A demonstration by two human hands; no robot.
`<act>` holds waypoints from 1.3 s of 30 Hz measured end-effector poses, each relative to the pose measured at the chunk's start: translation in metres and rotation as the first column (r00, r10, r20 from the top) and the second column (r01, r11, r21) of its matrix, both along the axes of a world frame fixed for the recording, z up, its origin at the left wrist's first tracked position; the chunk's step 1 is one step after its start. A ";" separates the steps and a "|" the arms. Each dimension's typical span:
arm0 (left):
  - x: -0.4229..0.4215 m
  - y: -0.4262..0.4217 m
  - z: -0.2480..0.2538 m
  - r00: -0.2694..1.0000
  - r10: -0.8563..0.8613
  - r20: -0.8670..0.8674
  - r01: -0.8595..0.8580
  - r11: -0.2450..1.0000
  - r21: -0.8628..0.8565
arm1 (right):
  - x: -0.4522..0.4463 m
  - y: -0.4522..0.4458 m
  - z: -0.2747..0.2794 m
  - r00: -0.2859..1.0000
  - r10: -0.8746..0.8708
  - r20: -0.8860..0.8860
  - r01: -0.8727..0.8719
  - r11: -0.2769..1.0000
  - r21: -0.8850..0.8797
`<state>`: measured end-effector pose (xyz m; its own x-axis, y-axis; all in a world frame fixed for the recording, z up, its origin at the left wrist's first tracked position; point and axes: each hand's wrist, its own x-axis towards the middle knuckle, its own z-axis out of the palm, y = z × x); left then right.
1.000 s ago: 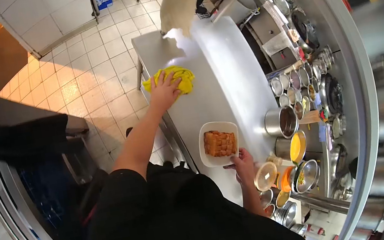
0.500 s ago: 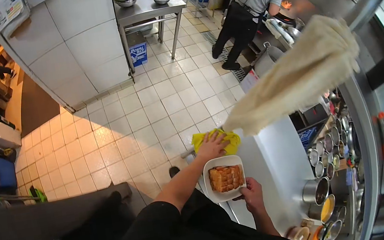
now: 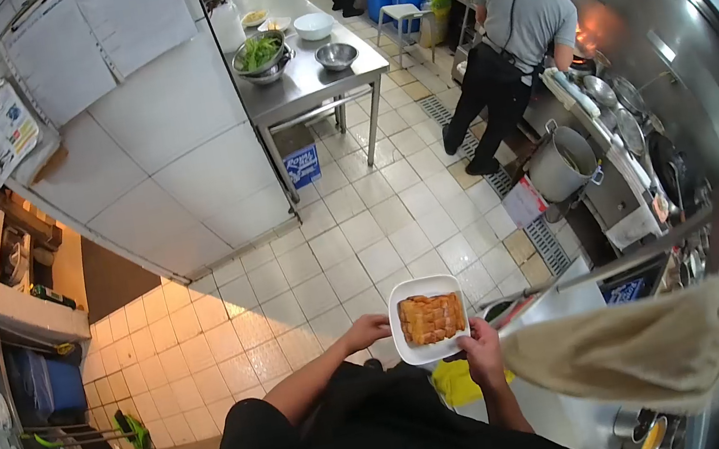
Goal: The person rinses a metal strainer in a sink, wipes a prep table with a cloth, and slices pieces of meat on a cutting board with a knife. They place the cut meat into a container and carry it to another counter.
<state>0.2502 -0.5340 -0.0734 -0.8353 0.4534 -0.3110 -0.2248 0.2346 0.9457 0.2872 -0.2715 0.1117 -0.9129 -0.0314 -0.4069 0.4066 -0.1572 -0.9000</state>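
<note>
A white square dish (image 3: 406, 350) with rounded corners is held level in front of my body. On it lies a golden-brown block of food cut into pieces (image 3: 432, 317), whose kind I cannot make out. My right hand (image 3: 483, 348) grips the dish's lower right edge, thumb on the rim. At the left rim, my left hand (image 3: 367, 330) has its fingertips against the dish, partly hidden beneath it. Just below the dish, a yellow cloth (image 3: 458, 382) lies on the white counter (image 3: 538, 403), touched by neither hand.
A beige cloth (image 3: 629, 349) hangs from a metal rail close on my right. Ahead, a co-worker (image 3: 511, 22) stands at a stove with flames beside a large pot (image 3: 561, 160). A steel table (image 3: 308, 77) with bowls stands behind a tiled wall (image 3: 151, 154).
My left hand has left the yellow cloth and come to the dish's left rim. The dish has moved forward, away from the counter, as my view turned right.
</note>
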 end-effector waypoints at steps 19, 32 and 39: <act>-0.251 -0.297 -0.122 0.946 0.325 0.000 -0.279 0.809 -0.518 | -0.287 -0.094 -0.019 0.933 -0.361 -0.010 0.358 0.921 0.150; -0.374 -0.314 -0.037 0.701 0.669 0.248 -0.578 0.736 -0.354 | -0.623 -0.134 -0.031 0.990 -0.138 -0.014 0.138 0.983 0.118; -0.477 -0.278 0.006 0.730 0.642 0.235 -0.595 0.766 -0.244 | -0.756 -0.155 -0.034 0.997 -0.075 -0.026 0.076 0.996 0.045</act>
